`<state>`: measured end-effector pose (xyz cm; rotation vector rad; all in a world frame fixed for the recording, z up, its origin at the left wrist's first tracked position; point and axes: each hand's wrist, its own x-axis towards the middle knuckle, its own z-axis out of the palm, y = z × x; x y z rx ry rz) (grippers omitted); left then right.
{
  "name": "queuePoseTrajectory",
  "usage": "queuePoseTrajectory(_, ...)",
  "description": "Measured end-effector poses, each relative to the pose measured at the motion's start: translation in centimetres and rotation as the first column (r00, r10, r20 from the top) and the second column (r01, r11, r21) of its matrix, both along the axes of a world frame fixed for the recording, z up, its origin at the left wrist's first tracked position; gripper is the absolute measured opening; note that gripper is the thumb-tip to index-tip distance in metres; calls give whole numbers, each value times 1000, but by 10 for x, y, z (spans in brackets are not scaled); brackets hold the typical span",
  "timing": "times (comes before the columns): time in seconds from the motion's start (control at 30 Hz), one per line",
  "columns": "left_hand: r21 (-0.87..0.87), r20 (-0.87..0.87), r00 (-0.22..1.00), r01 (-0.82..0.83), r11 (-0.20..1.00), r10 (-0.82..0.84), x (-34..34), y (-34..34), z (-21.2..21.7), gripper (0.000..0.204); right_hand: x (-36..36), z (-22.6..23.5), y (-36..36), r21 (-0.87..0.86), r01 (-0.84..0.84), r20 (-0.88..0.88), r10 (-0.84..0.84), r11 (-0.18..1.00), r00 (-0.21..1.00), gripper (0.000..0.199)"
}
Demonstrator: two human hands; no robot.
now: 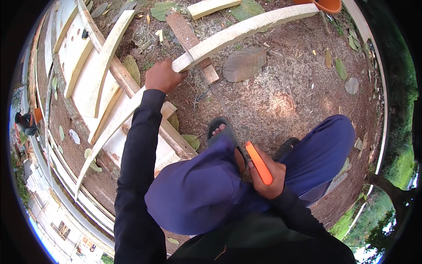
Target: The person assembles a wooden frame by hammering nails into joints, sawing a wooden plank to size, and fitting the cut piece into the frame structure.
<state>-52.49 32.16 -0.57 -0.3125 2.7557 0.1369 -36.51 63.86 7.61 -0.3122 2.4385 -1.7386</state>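
A long pale wooden plank (246, 33) runs from the lower left to the upper right, bowed by the lens. My left hand (163, 77) is closed around it, pressing it down over a brown piece of wood (181, 31) on the ground. In my right hand (273, 179), fingers wrapped round it, is the orange handle of a handsaw (259, 163). Its blade shows nearly edge-on as a thin line toward the plank, meeting it just right of my left hand. How deep the blade sits in the wood I cannot tell.
Left of me, pale boards and wooden lengths (105, 61) lie over a white panel (81, 44). Sawdust and large dry leaves (244, 64) cover the ground. An orange bucket (327, 5) stands at the top right. Another person (30, 125) is far off at the left.
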Motion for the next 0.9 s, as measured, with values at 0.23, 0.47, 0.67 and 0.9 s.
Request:
queuePoseTrajectory(0.23,56,-31,999,-9,998,11,-9,8,-15,65,-154,-49,-117,89,38,-64,-32,995,997,27)
queuePoseTrajectory(0.47,7,-27,1000,-1,1000,1,-7,-2,-3,64,5,-17,-4,-99,18,22,-16,995,1000,43)
queuePoseTrajectory(0.67,73,1,1000,-1,997,1,-6,6,-18,62,-136,-55,-107,39,19,-54,-17,999,998,31)
queuePoseTrajectory(0.9,-6,18,1000,17,1000,-17,1,1,-8,68,6,5,6,-44,3,171,5,999,985,44)
